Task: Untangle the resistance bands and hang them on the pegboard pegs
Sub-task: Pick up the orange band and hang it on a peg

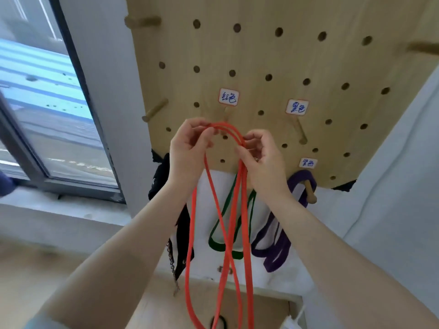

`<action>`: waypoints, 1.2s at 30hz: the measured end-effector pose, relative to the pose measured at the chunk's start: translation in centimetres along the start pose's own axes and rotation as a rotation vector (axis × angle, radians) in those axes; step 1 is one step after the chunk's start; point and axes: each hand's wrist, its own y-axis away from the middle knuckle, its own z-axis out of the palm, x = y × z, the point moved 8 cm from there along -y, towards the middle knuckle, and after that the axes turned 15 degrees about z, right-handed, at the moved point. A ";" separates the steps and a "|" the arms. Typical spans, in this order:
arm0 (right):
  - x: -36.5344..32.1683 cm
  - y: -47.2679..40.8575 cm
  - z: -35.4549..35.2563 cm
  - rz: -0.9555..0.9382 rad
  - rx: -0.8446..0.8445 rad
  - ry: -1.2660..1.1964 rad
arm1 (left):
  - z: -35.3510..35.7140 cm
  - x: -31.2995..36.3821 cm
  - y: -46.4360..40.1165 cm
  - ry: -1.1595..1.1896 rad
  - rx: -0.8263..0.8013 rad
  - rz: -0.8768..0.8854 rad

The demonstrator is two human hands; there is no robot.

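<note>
A long red resistance band hangs doubled from both hands, its strands crossing lower down. My left hand pinches the top of its arch at the left, and my right hand grips the strands at the right. The arch is held just in front of a wooden peg under a white label on the wooden pegboard. A purple band hangs from a peg at the board's lower right. A green band hangs behind the red one; its peg is hidden by my right hand.
More pegs stick out at the board's left, top left, top right and under a second label. A black strap with a chain hangs at the left. A window is at the left, a white wall at the right.
</note>
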 end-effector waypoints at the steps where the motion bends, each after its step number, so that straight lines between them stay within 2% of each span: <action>1: -0.4 -0.9 0.1 -0.013 -0.006 -0.002 | 0.1 0.0 -0.9 -0.026 0.021 0.011; 4: -0.7 -3.6 0.7 -0.019 -0.016 0.025 | 0.3 -1.4 -3.0 -0.092 0.059 -0.025; 9: 2.6 -8.4 1.2 0.114 0.037 0.096 | 1.9 -5.6 -4.6 -0.245 -0.015 -0.170; 11: 3.6 -10.0 1.0 0.163 0.056 0.109 | 2.8 -6.9 -5.0 -0.325 -0.083 -0.195; 15: 4.2 -12.1 0.8 0.187 0.087 0.143 | 4.3 -8.0 -6.5 -0.619 -0.295 -0.098; 17: 3.8 -12.6 0.8 0.122 0.138 0.260 | 4.2 -9.0 -7.6 -0.694 -0.305 -0.092; 20: 3.2 -12.8 0.9 -0.008 0.233 0.545 | 4.4 -10.0 -7.9 -0.683 -0.282 -0.135; 23: 3.3 -12.8 2.4 -0.130 0.197 0.834 | 5.0 -9.9 -7.3 -0.904 -0.321 -0.053; 25: 3.2 -13.1 2.9 -0.136 0.172 0.908 | 5.1 -9.8 -7.3 -0.873 -0.270 -0.055; 30: 4.6 -13.2 2.8 0.063 0.183 0.705 | 4.4 -11.5 -6.8 -0.632 -0.260 -0.172; 34: 6.3 -9.5 2.6 0.149 0.164 0.547 | 1.7 -12.8 -1.9 -0.558 -0.287 -0.271; 36: 7.2 -6.3 2.9 0.126 0.163 0.424 | -0.1 -13.4 1.8 -0.535 -0.307 -0.323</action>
